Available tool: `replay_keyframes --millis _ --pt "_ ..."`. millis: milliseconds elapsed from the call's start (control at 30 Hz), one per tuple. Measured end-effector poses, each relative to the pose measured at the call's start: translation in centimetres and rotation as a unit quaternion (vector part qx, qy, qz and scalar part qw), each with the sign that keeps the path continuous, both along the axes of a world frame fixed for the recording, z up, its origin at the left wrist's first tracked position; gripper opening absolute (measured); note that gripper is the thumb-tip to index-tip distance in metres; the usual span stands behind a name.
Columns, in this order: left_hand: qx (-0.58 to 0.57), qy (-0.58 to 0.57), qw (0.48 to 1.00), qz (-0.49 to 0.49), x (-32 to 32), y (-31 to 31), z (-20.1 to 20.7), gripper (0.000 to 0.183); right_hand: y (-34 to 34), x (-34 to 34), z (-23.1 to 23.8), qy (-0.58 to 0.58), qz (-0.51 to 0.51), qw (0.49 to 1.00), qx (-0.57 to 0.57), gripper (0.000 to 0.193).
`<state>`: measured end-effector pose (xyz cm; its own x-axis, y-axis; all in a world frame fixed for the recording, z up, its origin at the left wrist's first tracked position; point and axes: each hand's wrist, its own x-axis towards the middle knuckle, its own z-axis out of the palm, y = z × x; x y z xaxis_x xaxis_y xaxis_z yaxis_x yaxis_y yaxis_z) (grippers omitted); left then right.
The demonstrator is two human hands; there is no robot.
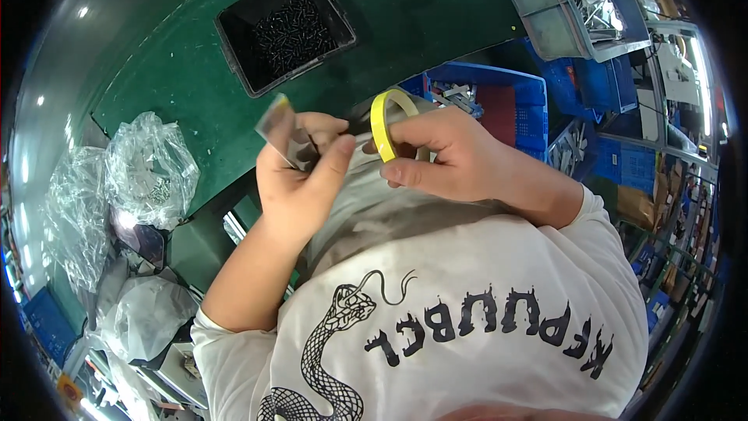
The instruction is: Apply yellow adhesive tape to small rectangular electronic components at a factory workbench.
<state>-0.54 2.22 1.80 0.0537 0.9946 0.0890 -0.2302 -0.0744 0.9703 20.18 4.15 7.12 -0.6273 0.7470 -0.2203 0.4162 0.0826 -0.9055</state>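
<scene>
My right hand [446, 152] grips a roll of yellow tape [379, 126], its thumb and fingers closed on the near side of the ring. Just to the left, my left hand [300, 171] is closed on a small flat greyish piece [276, 123] that sticks up past the fingers. A bit of yellow shows at the piece's upper corner. What kind of part it is, I cannot make out. The two hands are close together in front of my chest, with a narrow gap between the left thumb and the tape roll.
A black bin [288, 35] of small dark parts stands on the green table [421, 12]. Clear plastic bags [152, 168] lie at the left. To the right are a blue crate [532, 113] with metal pieces and a grey crate [549, 15]; shelving [662, 109] stands beyond.
</scene>
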Motion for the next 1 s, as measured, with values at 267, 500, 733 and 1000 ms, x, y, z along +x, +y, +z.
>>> replay_keyframes --millis 267,500,733,1000 --pt "0.052 0.071 0.993 -0.084 -0.1 0.1 -0.8 0.026 -0.5 0.2 -0.8 -0.094 0.045 0.98 0.17 0.025" --pt "0.067 0.051 0.992 -0.096 0.1 0.1 -1.1 0.028 -0.8 0.3 -1.6 -0.111 0.058 0.935 0.331 0.027" --pt "0.097 0.074 0.99 -0.074 0.5 0.2 -1.2 0.027 -0.7 0.3 -2.0 -0.108 0.067 0.923 0.363 0.025" --pt "0.132 0.097 0.983 -0.078 0.2 0.4 -1.3 0.024 -0.6 0.2 -1.8 -0.127 0.085 0.926 0.345 0.024"
